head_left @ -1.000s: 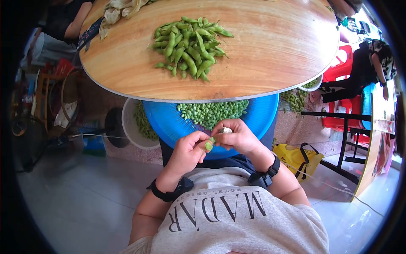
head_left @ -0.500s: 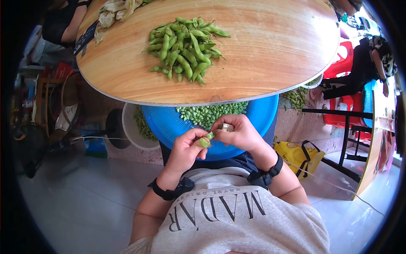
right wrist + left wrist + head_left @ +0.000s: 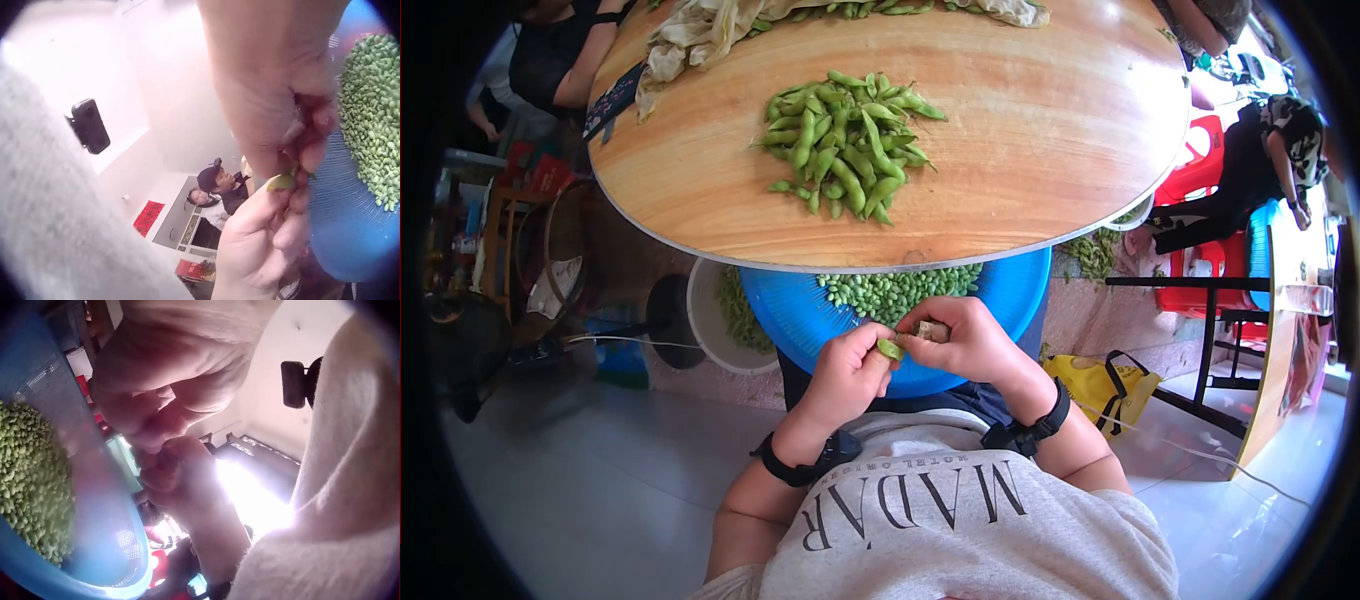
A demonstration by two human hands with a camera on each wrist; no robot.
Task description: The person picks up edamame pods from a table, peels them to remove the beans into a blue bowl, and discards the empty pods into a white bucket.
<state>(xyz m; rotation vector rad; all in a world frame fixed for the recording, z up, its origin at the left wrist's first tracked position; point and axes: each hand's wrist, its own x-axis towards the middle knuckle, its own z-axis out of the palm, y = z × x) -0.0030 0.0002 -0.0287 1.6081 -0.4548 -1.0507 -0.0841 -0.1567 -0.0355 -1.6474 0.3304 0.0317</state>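
Head: at six o'clock from the pod pile (image 3: 845,150), the left hand (image 3: 837,378) pinches a green pod (image 3: 890,349); the right hand (image 3: 972,345) grips a pale object (image 3: 932,331). Fingertips now hide the pod's far end, obscuring progress.
Left wrist: beans (image 3: 31,481) at nine.
Right wrist: pod between hands.

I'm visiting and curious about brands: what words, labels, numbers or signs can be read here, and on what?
"MADÁR": large, on the grey shirt, upside down in the head view.
"HOTEL ORIG...": smaller, on the same shirt; last letters unclear.
Too blurred to read: print on the yellow bag, marks on the red wall sheet and dark panel.
No number is readable.
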